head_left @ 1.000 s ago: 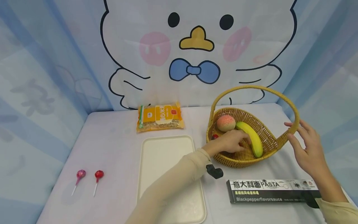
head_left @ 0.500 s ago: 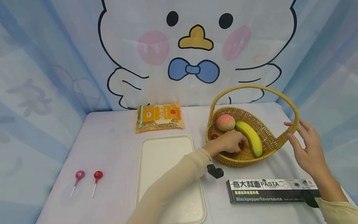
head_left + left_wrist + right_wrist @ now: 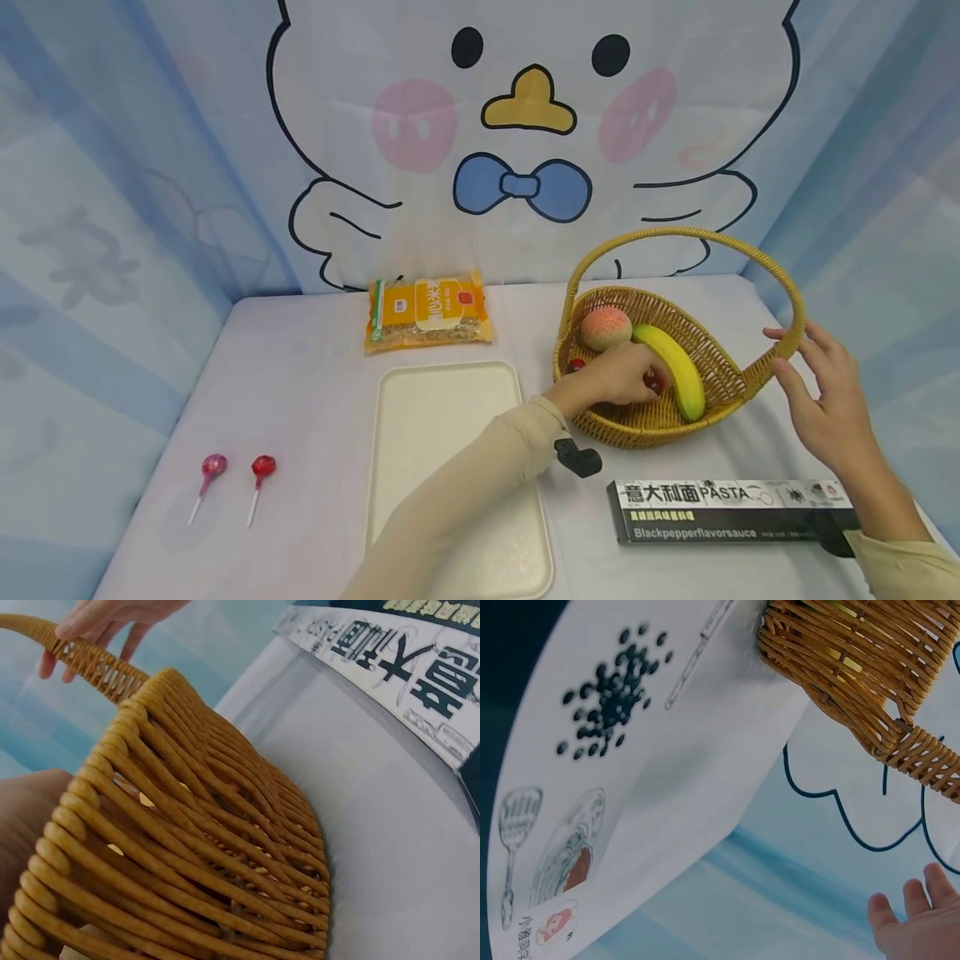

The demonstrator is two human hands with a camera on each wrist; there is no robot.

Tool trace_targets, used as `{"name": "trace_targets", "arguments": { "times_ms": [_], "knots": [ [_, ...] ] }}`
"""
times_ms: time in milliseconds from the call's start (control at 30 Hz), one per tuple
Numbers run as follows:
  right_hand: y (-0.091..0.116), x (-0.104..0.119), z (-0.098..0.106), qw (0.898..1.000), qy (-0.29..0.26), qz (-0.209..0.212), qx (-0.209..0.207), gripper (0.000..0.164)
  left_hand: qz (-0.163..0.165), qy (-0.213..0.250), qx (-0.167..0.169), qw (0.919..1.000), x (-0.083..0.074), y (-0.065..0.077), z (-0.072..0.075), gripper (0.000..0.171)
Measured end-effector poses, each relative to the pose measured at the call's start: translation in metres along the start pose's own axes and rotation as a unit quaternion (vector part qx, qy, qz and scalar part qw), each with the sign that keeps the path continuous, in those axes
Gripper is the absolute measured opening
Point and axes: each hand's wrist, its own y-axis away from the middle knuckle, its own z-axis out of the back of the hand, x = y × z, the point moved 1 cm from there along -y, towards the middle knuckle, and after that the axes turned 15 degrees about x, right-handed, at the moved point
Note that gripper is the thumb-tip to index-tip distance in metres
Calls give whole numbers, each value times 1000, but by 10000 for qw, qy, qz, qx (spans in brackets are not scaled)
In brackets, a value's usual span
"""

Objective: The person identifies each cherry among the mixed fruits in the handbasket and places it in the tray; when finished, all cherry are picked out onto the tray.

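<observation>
A woven basket (image 3: pixel 637 435) with a tall arched handle stands at the right of the table. Inside it lie a pinkish peach (image 3: pixel 606 328), a yellow banana (image 3: pixel 670 367) and a small red round thing (image 3: pixel 575 367). My left hand (image 3: pixel 618 375) reaches in beside the banana, fingers curled down on a small dark red round thing (image 3: pixel 652 382), mostly covered by the fingers. My right hand (image 3: pixel 825 400) holds the handle's right side loosely, with the thumb in front and fingers behind. In the left wrist view, the basket wall (image 3: pixel 187 825) hides most of the left hand.
A cream tray (image 3: pixel 442 379) lies left of the basket, partly under the left forearm. Behind it is an orange food packet (image 3: pixel 431 312). Two lollipops, one pink (image 3: pixel 214 467) and one red (image 3: pixel 263 467), lie at left. A black-and-white pasta box (image 3: pixel 731 512) lies in front of the basket.
The left hand has shifted slightly inside the basket, and the dark red thing now shows at its fingertips. The right hand, basket and other items have stayed in place.
</observation>
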Motion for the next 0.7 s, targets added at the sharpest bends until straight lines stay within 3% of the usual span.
{"name": "trace_targets", "arguments": {
  "times_ms": [367,700],
  "knots": [
    [0,-1,-1,10000,-21,-19,-12,34,-335,690,-419,9962,-4,16,8,33],
    [1,-1,-2,10000,-13,-72,2,35,-569,1407,-970,9836,-5,38,15,34]
  ]
}}
